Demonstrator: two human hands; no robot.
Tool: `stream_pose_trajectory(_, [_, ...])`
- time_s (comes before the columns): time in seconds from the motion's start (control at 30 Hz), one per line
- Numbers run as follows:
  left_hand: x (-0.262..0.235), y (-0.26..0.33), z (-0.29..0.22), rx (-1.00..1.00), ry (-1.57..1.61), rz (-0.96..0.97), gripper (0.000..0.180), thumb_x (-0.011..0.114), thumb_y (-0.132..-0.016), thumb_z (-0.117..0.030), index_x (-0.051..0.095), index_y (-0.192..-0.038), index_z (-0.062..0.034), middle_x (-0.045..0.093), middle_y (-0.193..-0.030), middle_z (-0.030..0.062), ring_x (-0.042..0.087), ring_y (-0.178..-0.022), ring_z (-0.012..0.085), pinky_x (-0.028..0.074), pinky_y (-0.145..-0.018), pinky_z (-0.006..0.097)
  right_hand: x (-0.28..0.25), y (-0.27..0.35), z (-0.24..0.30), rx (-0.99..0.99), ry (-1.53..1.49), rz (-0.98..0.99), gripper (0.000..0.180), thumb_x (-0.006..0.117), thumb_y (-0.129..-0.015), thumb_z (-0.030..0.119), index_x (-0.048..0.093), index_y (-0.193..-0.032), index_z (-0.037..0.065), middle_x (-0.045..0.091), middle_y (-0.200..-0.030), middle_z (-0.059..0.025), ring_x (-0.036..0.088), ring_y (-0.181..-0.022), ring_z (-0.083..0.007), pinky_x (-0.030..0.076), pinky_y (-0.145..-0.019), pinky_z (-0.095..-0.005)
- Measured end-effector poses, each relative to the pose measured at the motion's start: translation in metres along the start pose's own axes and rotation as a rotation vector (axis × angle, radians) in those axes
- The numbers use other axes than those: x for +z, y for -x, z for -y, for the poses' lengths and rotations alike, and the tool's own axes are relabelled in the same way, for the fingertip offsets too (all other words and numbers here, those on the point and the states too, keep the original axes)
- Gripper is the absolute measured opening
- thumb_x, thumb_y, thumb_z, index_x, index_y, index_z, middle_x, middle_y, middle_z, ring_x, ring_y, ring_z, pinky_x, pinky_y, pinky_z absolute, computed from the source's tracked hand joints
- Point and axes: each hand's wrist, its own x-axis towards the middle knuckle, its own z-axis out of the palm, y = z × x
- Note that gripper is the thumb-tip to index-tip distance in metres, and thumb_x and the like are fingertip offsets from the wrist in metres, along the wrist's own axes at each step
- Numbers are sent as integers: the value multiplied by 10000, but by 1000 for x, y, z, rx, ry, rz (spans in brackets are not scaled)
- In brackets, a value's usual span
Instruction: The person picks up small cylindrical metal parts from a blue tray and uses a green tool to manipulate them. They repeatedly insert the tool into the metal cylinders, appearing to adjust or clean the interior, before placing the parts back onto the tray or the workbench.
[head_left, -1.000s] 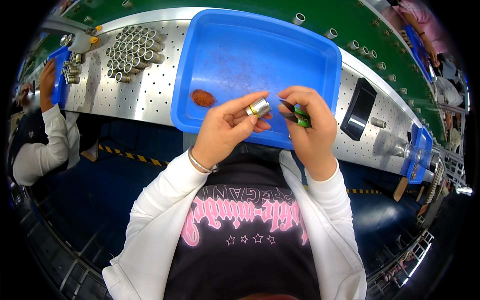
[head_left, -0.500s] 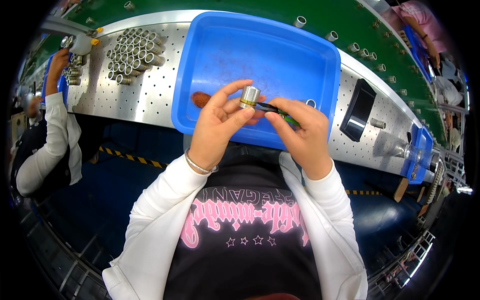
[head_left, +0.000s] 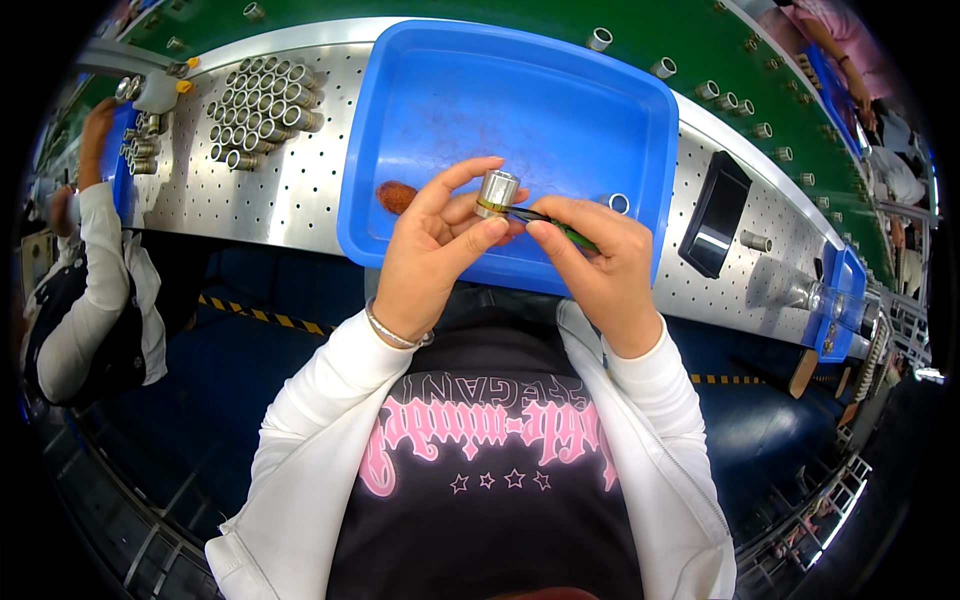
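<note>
My left hand (head_left: 428, 255) holds a short silver metal sleeve (head_left: 499, 185) upright between thumb and fingers. A yellowish band runs round its lower part. In my right hand (head_left: 607, 268) is a slim pliers-like tool (head_left: 532, 214) with dark jaws and a green grip. Its tip meets the sleeve at the yellowish band. Both hands are over the near side of a blue plastic basin (head_left: 361, 130). Inside the basin, a reddish-brown scrubbing pad (head_left: 396, 197) lies at the left, and another metal sleeve (head_left: 619, 204) at the right.
Several metal sleeves (head_left: 262, 105) stand grouped on the perforated metal bench (head_left: 320, 190) at left. A black device (head_left: 716, 215) and a lone sleeve (head_left: 756, 241) lie at right. Beyond runs a green conveyor (head_left: 480, 15) carrying sleeves. A co-worker's arm (head_left: 98, 215) shows far left.
The tool's tip shifts slightly against the sleeve, and the tool turns a little in my right hand. The co-worker's arm at the left has drawn back.
</note>
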Motion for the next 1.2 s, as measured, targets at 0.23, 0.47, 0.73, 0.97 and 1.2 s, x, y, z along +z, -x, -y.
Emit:
stream_pose_trajectory(0.23, [0, 0, -1, 1, 6, 0, 460, 570, -862, -26, 397, -1288, -22, 570, -1155, 176, 599, -961, 172, 470, -874, 280, 1, 0, -1, 35, -33, 19, 121, 676, -770, 128, 668, -847, 35, 663, -758, -106, 626, -601, -217, 452, -515, -269])
stream_pose_trajectory(0.47, [-1, 0, -2, 0, -2, -3, 456, 575, -860, -31, 404, -1282, -15, 577, -1135, 170, 598, -960, 181, 466, -879, 278, 2, 3, -3, 91, -120, -15, 125, 678, -773, 108, 660, -868, 29, 647, -713, -96, 619, -591, -168, 438, -507, -247])
stream_pose_trajectory(0.73, [-6, -2, 4, -21, -115, 106, 475, 581, -843, 13, 417, -1289, 2, 542, -1177, 128, 570, -1022, 160, 459, -882, 267, 1, -10, 1, 198, -245, 89, 158, 652, -786, 78, 633, -926, 8, 656, -791, -114, 641, -690, -156, 482, -617, -254])
stream_pose_trajectory(0.97, [-13, -4, -20, 562, -1584, 40, 340, 637, -781, -108, 606, -1119, -72, 535, -1217, 100, 513, -1106, 311, 276, -1016, 493, -17, -104, -46, -47, 169, -101, 157, 621, -797, 192, 666, -870, 61, 660, -787, -109, 635, -730, -273, 481, -658, -321])
stream_pose_trajectory(1.2, [-29, 1, -19, 543, -1291, -45, 142, 573, -802, -46, 667, -905, -74, 644, -906, 88, 571, -973, 264, 311, -998, 455, -1, -182, -92, 124, 568, -52, 177, 610, -784, 230, 677, -898, 112, 660, -842, -102, 618, -775, -296, 478, -673, -381])
